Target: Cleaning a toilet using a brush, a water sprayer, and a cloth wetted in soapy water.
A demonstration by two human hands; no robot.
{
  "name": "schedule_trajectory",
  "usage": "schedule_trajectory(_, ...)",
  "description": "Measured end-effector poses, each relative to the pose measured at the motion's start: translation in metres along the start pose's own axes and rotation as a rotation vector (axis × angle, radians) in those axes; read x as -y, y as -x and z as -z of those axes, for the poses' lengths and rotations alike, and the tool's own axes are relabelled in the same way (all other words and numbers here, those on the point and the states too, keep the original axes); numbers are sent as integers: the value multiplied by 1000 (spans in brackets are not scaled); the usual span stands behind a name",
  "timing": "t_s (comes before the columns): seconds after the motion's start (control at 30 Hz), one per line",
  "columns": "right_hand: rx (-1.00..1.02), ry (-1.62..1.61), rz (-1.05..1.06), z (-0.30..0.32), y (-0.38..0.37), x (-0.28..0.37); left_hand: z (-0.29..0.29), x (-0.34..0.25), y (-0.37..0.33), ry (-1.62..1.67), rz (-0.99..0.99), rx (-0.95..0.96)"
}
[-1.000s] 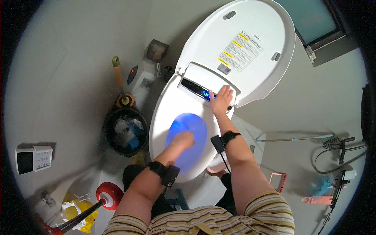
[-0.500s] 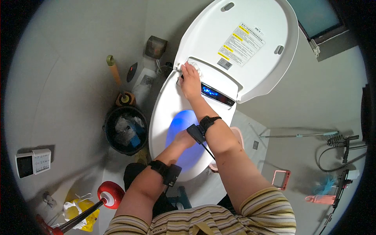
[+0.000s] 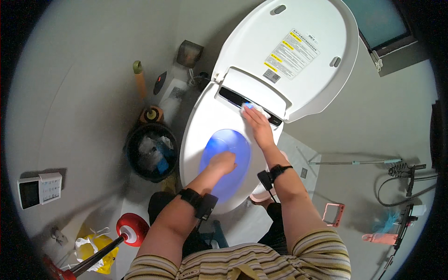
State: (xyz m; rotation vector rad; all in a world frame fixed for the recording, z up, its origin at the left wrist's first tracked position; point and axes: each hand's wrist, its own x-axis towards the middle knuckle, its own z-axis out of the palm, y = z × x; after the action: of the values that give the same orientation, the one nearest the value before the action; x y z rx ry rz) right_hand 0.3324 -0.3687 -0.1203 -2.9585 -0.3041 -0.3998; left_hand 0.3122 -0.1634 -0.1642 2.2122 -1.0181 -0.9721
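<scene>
My right hand [image 3: 259, 127] presses a crumpled white wipe [image 3: 267, 114] against the dark display panel [image 3: 232, 96] at the back of the white toilet seat [image 3: 192, 135]. Its fingers lie stretched over the wipe, with a blue glow at their tips. Over the blue-lit toilet bowl [image 3: 227, 136] hangs my left hand [image 3: 223, 162], closed with its fingers curled under. Whatever it may hold is hidden. Behind the panel the raised toilet lid [image 3: 322, 28] leans back, with a printed label on its inner side.
A dark waste bin [image 3: 151, 175] with crumpled plastic stands left of the toilet, near a wooden-handled brush [image 3: 140, 81]. Closer on the left is a red plunger [image 3: 133, 229] beside a yellow bag [image 3: 100, 252]. A pink basin [image 3: 261, 191] sits right of the toilet.
My right hand has slid with the wipe from the panel's left end toward its right, uncovering the left part. My left hand stays over the bowl, now more fully visible.
</scene>
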Motion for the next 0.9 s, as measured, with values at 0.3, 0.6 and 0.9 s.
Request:
schedule_trajectory(0.3, -219, -229, -494, 2, 92, -34, 2, 8, 6, 34, 11, -21)
schedule_trajectory(0.6, -293, 34, -691, -53, 75, 20, 11, 14, 12, 27, 92, -102)
schedule_trajectory(0.9, -253, -211, -523, -75, 36, 69, 49, 12, 23, 58, 305, -518)
